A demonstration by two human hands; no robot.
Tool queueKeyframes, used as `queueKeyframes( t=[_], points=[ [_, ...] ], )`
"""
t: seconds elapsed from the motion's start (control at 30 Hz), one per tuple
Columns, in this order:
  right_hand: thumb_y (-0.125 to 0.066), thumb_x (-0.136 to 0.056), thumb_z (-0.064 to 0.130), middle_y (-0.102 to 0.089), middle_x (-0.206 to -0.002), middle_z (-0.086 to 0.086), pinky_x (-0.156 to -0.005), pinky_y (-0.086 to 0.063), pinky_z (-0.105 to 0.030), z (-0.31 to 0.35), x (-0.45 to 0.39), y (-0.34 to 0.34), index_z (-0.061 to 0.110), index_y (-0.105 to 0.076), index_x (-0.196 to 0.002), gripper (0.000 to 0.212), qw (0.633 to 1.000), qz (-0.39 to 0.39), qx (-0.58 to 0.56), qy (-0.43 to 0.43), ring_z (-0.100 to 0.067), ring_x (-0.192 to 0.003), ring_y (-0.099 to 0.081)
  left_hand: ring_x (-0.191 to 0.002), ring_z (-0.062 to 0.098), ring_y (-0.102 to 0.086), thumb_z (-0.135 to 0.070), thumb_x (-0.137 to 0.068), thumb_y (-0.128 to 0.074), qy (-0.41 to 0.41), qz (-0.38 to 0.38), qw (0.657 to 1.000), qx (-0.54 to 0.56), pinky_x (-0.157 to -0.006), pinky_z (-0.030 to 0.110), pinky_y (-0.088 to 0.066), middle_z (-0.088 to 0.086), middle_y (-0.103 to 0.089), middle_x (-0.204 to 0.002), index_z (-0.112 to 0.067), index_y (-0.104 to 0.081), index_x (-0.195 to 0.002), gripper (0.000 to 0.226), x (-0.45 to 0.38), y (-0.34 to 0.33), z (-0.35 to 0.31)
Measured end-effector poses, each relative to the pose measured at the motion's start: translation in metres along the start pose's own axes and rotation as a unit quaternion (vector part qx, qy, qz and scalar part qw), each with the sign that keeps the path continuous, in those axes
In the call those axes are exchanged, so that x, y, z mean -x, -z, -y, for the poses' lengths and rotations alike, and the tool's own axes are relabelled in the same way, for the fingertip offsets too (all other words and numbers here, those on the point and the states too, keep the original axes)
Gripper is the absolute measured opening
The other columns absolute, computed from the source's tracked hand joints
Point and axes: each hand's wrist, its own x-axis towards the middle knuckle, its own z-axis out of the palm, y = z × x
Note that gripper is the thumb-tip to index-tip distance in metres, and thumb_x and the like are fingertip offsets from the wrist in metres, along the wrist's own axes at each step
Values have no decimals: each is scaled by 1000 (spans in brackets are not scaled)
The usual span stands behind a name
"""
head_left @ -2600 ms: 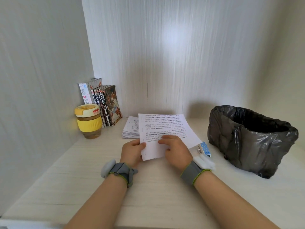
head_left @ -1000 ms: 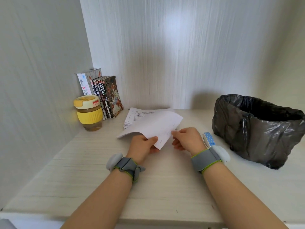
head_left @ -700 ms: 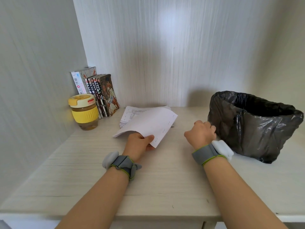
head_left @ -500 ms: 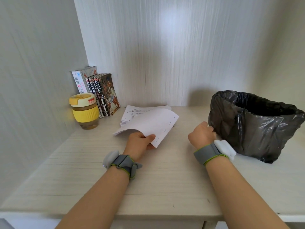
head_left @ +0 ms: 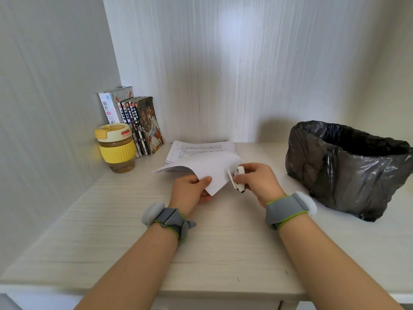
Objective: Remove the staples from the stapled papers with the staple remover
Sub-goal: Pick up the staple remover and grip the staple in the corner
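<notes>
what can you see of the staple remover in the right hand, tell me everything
The staple remover is a small white tool, plastic by its look, with dark tips at its near end and a hint of a dotted pattern on one face. The right hand grips it, fingers curled round its far side, so much of its body is hidden. It is held off the desk, tilted, its side against the right edge of the stapled papers, which the left hand pinches at their near corner. Whether it has caught a staple cannot be told.
</notes>
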Motion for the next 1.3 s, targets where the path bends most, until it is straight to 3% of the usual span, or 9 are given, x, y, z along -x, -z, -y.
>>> queueKeyframes(
  t=[0.3,0.53,0.67,0.73,0.83,0.93,1.07,1.17,1.3],
  points=[
    [-63,-67,-20,-55,-81,-12,-67,-46,-31,-3,4,-7,14,-55,-74,36,996,79,-12,30,-25,-71,-49,-57,11,-68,-5,-82,-63,2,43,999,25,-52,22,-55,1,-71,-71,-6,-67,-84,5,0,-2,0],
    [-66,-77,-4,-57,-98,-27,-90,-50,-52,-4,-1,-4,14,-44,-72,29,998,3,-59,2,-40,-95,-62,-59,10,-68,3,-81,-62,21,70,997,20,-54,22,-56,3,-70,-75,-6,-67,-86,11,1,-1,-1],
    [-59,-86,7,-51,-97,-16,-56,-55,-27,-6,-4,-4,10,-46,-95,16,998,-1,-64,-3,-20,-69,-57,-58,11,-67,5,-80,-62,23,73,997,13,-55,24,-56,3,-70,-73,-6,-67,-84,12,2,-1,-1],
    [-52,-89,9,-54,-93,-14,-45,-50,-25,-6,-5,-4,10,-44,-108,21,998,-6,-53,-16,-16,-63,-55,-58,12,-67,4,-80,-62,24,71,997,12,-54,24,-56,3,-70,-72,-5,-67,-85,12,2,0,-1],
    [-45,-88,5,-58,-70,-13,-47,-41,-25,-3,-3,-3,10,-50,-88,7,999,-13,-34,-14,-20,-55,-53,-57,11,-67,3,-80,-62,25,71,997,14,-53,23,-55,-1,-71,-68,-6,-67,-85,12,3,-1,-2],
    [-41,-87,3,-54,-61,-14,-42,-36,-20,-2,-3,0,10,-51,-67,23,1000,-17,-18,-6,-23,-52,-50,-56,14,-68,-1,-82,-62,26,75,997,16,-51,22,-55,-2,-71,-66,-8,-67,-87,9,4,-2,-3],
    [-41,-88,4,-56,-65,-13,-31,-29,-11,1,0,1,5,-54,-85,13,999,-23,-41,-17,-10,-36,-50,-55,15,-68,-3,-84,-61,22,74,997,16,-50,21,-55,0,-71,-67,-8,-66,-89,9,6,-2,-4],
    [-45,-90,10,-51,-66,-8,-33,-25,-12,1,0,1,10,-56,-94,12,998,-3,-49,-30,-13,-42,-40,-55,13,-68,1,-83,-60,21,80,996,16,-52,21,-55,-2,-71,-66,-7,-66,-88,11,5,-2,-4],
    [-47,-91,10,-47,-63,-4,-38,-33,-19,1,3,-2,13,-56,-90,10,994,60,-69,-51,-14,-48,-38,-56,10,-67,9,-80,-59,20,81,996,13,-56,22,-57,-2,-71,-68,-7,-65,-88,19,4,-2,-3]
  ],
)
